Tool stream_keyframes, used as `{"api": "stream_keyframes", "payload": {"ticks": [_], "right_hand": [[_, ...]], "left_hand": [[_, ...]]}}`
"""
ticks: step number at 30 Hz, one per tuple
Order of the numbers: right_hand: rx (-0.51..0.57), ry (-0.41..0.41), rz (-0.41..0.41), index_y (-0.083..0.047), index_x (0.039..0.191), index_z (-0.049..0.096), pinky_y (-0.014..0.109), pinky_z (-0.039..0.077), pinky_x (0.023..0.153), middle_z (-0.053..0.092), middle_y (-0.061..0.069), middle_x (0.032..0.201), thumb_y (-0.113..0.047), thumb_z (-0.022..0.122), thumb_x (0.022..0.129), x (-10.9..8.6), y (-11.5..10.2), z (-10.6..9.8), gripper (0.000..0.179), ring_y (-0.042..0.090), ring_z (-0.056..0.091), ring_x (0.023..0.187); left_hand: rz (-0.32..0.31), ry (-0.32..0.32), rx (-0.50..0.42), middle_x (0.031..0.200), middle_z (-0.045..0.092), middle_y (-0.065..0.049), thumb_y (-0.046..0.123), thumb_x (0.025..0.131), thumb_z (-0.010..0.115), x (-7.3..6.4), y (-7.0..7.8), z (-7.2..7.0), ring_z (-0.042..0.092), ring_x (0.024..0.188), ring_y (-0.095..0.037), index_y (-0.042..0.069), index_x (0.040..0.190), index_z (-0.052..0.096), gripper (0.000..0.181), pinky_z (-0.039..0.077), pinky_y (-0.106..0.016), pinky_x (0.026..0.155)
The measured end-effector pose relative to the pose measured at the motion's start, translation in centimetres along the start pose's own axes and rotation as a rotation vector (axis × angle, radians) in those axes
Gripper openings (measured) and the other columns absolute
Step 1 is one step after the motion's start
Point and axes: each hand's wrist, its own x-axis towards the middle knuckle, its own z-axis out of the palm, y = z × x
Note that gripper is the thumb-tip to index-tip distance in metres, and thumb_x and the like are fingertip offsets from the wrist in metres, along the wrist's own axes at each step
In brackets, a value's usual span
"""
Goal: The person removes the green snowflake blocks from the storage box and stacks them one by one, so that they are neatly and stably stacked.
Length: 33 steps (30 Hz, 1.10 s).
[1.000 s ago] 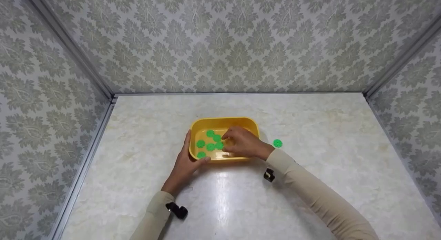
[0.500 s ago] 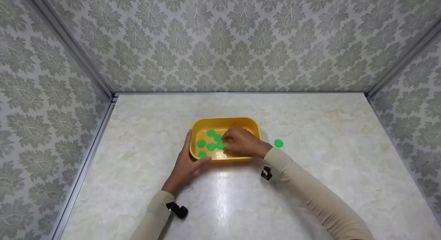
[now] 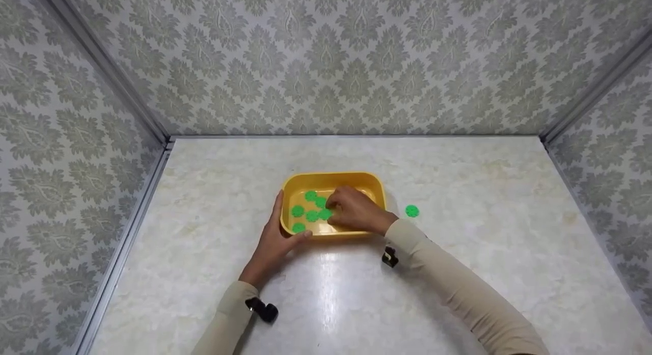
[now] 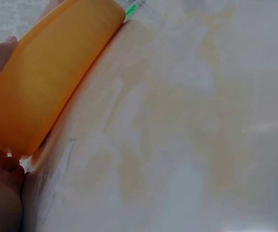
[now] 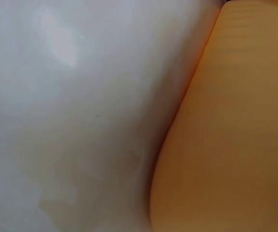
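My left hand point(image 3: 273, 243) holds the left front corner of a yellow plastic tub point(image 3: 331, 179). Its thumb lies over the front rim and its fingers lie along the left side. The left wrist view shows that thumb on the outer wall of the tub point(image 4: 51, 72), with curled fingers low beside it. Inside the tub, my right hand point(image 3: 359, 210) reaches down with bent fingers, the fingertips right beside a green notched disc point(image 3: 325, 214). I cannot tell whether it pinches one. Several similar green discs point(image 3: 298, 211) lie on the tub's floor to the left.
Another green disc point(image 3: 412, 211) lies on the pale marbled table point(image 3: 484, 253), right of the tub. Patterned wall panels point(image 3: 326, 64) enclose the table at the back and both sides. In the right wrist view, the tub's wall point(image 5: 230, 135) fills the right side.
My right wrist and forearm have shifted slightly left, while the right fingers stay over the same spot in the tub. The left hand keeps its hold, and the discs stay in the same arrangement.
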Motion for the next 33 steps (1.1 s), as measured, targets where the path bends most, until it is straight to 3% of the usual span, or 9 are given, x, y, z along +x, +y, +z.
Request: {"api": "stream_keyframes", "payload": {"ticks": [6,21,28,33], "right_hand": [[-0.011,0.003,0.007,-0.005,0.112,0.087,0.043,0.053,0.098,0.08,0.006,0.109,-0.015,0.091,0.089,-0.03,0.06,-0.01,0.025,0.026,0.066,0.101],[-0.065,0.001,0.026,-0.007,0.112,0.087,0.04,0.054,0.097,0.077,0.004,0.108,-0.022,0.087,0.09,0.1,-0.21,0.61,0.026,0.024,0.065,0.101],[-0.075,-0.02,0.058,-0.008,0.115,0.086,0.039,0.052,0.096,0.073,0.003,0.109,-0.023,0.087,0.091,0.08,-0.49,0.33,0.028,0.022,0.062,0.101],[-0.062,-0.017,0.036,-0.007,0.112,0.086,0.039,0.054,0.093,0.073,0.004,0.108,-0.02,0.085,0.089,-0.1,-0.52,0.46,0.026,0.023,0.063,0.101]], "left_hand": [[-0.003,0.002,-0.016,0.181,0.025,0.0,0.033,0.093,0.092,0.01,0.12,-0.02,0.045,0.153,-0.023,0.039,0.178,0.006,0.121,0.036,-0.05,0.125],[-0.025,0.01,0.003,0.182,0.021,0.002,0.031,0.094,0.092,0.07,0.13,0.15,0.036,0.159,-0.02,0.034,0.179,0.006,0.121,0.03,-0.048,0.129],[-0.022,0.008,-0.013,0.181,0.024,0.001,0.028,0.094,0.092,0.12,0.22,0.14,0.044,0.154,-0.022,0.034,0.179,0.006,0.121,0.036,-0.049,0.126],[-0.013,0.003,-0.014,0.181,0.025,-0.002,0.026,0.093,0.092,0.17,0.26,0.14,0.045,0.153,-0.023,0.032,0.179,0.005,0.122,0.036,-0.049,0.125]]}}
